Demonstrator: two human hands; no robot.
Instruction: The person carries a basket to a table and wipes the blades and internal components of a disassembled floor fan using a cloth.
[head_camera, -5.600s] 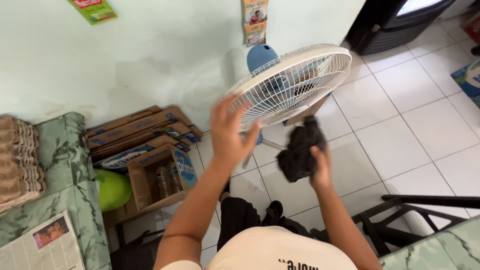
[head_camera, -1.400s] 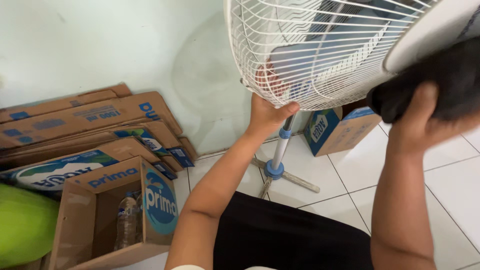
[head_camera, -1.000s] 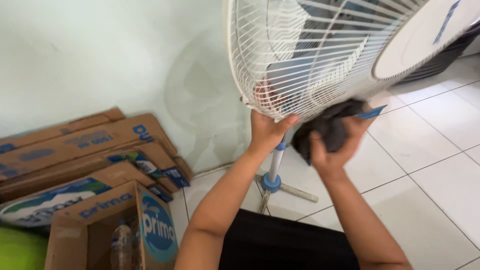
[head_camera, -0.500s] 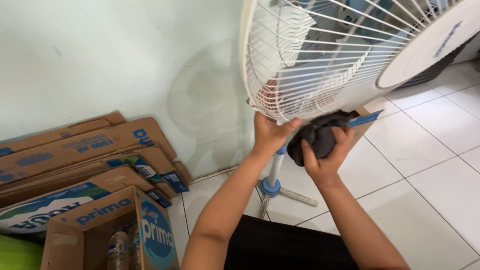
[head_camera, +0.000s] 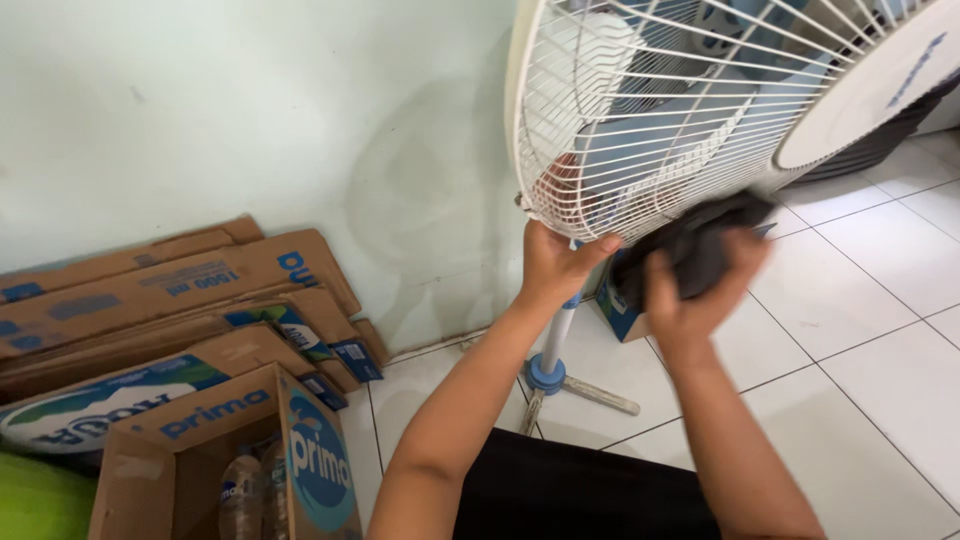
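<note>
— Against the pale green wall (head_camera: 250, 120), what is taking up the most room?

— A white fan (head_camera: 700, 100) is filling the upper right, its wire cage tilting toward the camera, pale blue blades showing behind the wires. Its pole (head_camera: 556, 340) is running down to a blue collar and a cross foot on the white tiled floor (head_camera: 860, 330).

— And at the left?

— Flattened cardboard boxes (head_camera: 170, 290) are leaning against the wall, and an open box (head_camera: 230, 450) is standing in front of them with plastic bottles (head_camera: 245, 495) inside.

— What are the hands doing?

— The left hand (head_camera: 555, 265) is closing around the bottom rim of the cage, just above the pole, fingers curling up onto the wires. The right hand (head_camera: 690, 300) is clenching a dark cloth (head_camera: 700, 245), pressing it against the lower edge of the cage just beside the left hand. It is blurring in the picture.

— Anything smaller?

— A small blue and white box (head_camera: 615, 310) is sitting on the floor behind the pole, mostly hidden by the arms.
</note>
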